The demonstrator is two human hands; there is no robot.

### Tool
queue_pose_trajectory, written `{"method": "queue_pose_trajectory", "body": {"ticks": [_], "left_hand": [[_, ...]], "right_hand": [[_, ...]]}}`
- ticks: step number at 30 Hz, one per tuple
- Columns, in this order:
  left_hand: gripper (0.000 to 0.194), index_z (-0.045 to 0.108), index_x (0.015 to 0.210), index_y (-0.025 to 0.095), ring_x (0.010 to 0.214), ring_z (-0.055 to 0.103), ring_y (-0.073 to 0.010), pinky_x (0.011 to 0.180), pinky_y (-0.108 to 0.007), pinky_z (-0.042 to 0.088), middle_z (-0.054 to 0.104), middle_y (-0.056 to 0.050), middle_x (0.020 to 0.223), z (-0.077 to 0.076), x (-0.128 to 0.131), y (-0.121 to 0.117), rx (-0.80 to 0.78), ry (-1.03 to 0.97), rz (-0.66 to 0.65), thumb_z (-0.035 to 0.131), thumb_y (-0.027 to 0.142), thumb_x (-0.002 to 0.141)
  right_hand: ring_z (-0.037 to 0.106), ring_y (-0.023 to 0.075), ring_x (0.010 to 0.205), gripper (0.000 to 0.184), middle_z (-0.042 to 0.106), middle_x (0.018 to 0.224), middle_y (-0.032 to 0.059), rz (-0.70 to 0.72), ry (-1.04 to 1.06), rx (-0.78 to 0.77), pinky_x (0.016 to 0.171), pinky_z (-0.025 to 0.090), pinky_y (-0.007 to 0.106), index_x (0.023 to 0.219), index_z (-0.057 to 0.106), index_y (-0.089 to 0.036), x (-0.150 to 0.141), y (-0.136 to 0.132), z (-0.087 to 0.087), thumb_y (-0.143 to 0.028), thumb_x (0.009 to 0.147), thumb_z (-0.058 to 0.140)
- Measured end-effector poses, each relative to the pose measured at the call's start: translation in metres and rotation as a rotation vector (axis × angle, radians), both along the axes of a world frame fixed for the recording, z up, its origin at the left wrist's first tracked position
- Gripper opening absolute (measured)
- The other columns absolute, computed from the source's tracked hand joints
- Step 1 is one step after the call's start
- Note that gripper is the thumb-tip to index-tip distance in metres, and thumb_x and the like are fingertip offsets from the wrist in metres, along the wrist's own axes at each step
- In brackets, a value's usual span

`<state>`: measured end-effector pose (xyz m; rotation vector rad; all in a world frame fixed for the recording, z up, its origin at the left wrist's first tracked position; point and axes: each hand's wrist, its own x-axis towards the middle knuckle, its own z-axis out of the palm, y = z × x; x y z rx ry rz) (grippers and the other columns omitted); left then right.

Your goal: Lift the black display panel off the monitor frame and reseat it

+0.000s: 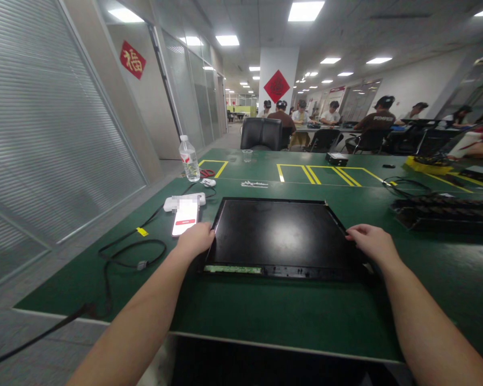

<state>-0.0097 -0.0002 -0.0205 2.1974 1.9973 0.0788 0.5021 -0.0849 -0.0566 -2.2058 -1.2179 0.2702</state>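
A black flat display panel [277,233] lies screen up in front of me, with a strip of green circuit board [233,269] along its near edge. My left hand [196,239] grips the panel's left edge, fingers closed on the frame. On the opposite side my right hand [372,241] pinches the right edge between thumb and fingers. The fingertips under the frame are partly hidden. Just beyond my left hand lies a phone [185,217] with a lit screen, against a white power strip [171,202].
The green table [273,311] carries a water bottle [189,160], red scissors [206,173], a caliper [254,184], a plastic cup [247,155] and a small black box [336,159]. A black cable [132,244] loops at left. Dark parts [446,212] stand at right. Several people sit farther back.
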Motion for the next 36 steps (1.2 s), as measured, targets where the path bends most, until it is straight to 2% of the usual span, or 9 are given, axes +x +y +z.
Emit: {"method": "queue_pose_trajectory", "body": {"ticks": [7,12,16,20,23,28,32,36], "left_hand": [[0.034,0.083,0.104,0.018,0.114,0.081,-0.0425,0.097,-0.049,0.061,0.084,-0.025,0.116,0.002,0.003,-0.002,-0.001,-0.014,-0.004,0.053,0.034,0.102],[0.041,0.081,0.112,0.015,0.120,0.079,-0.0426,0.097,-0.048,0.060,0.082,-0.027,0.126,0.005,0.006,-0.005,-0.016,0.046,-0.023,0.043,0.028,0.105],[0.037,0.080,0.105,0.018,0.116,0.079,-0.0401,0.094,-0.045,0.059,0.084,-0.023,0.120,0.006,0.004,-0.004,0.001,0.040,-0.026,0.044,0.027,0.105],[0.029,0.075,0.092,0.022,0.105,0.078,-0.0363,0.086,-0.040,0.055,0.084,-0.017,0.106,0.005,-0.001,0.001,0.012,-0.057,-0.007,0.048,0.028,0.103],[0.026,0.065,0.082,0.024,0.097,0.075,-0.0325,0.079,-0.037,0.050,0.081,-0.013,0.098,0.005,-0.005,0.005,0.022,-0.111,-0.014,0.049,0.028,0.103],[0.033,0.047,0.067,0.027,0.081,0.065,-0.0252,0.070,-0.033,0.040,0.066,-0.005,0.077,0.004,-0.006,0.005,0.050,-0.259,0.003,0.057,0.021,0.098],[0.035,0.043,0.063,0.026,0.069,0.054,-0.0209,0.066,-0.031,0.034,0.054,0.001,0.064,0.005,-0.005,0.002,0.085,-0.459,0.061,0.061,0.014,0.091],[0.034,0.046,0.060,0.025,0.063,0.049,-0.0185,0.062,-0.030,0.032,0.050,0.004,0.059,0.006,-0.001,0.000,0.115,-0.680,0.127,0.066,0.013,0.084]], "right_hand": [[0.078,0.0319,0.084,0.024,0.085,0.086,0.0071,-0.016,0.018,-0.036,0.081,0.057,0.044,0.086,0.081,-0.028,-0.004,-0.001,0.004,-0.043,0.082,0.062],[0.077,0.0320,0.084,0.025,0.085,0.087,0.0073,-0.022,0.020,-0.047,0.083,0.056,0.044,0.086,0.081,-0.029,-0.008,-0.003,0.009,-0.044,0.083,0.061],[0.077,0.0329,0.084,0.027,0.085,0.085,0.0077,-0.017,0.019,-0.034,0.081,0.055,0.045,0.085,0.080,-0.028,-0.008,-0.002,0.007,-0.046,0.081,0.060],[0.076,0.0325,0.082,0.028,0.085,0.084,0.0088,-0.017,0.011,-0.005,0.078,0.054,0.045,0.085,0.080,-0.028,-0.006,-0.002,0.005,-0.048,0.080,0.061],[0.076,0.0318,0.081,0.029,0.085,0.085,0.0087,-0.017,0.005,-0.008,0.076,0.054,0.044,0.085,0.080,-0.027,-0.005,-0.001,0.004,-0.048,0.080,0.061],[0.075,0.0317,0.082,0.028,0.084,0.083,0.0087,-0.025,-0.006,-0.008,0.078,0.053,0.043,0.084,0.080,-0.027,-0.004,-0.001,0.005,-0.048,0.080,0.061],[0.076,0.0320,0.083,0.027,0.085,0.086,0.0080,-0.038,0.014,-0.036,0.079,0.053,0.044,0.085,0.080,-0.028,-0.006,-0.002,0.007,-0.047,0.082,0.062],[0.076,0.0321,0.084,0.026,0.085,0.087,0.0074,-0.054,0.001,-0.054,0.080,0.053,0.044,0.087,0.081,-0.028,-0.006,-0.002,0.009,-0.046,0.083,0.062]]}}
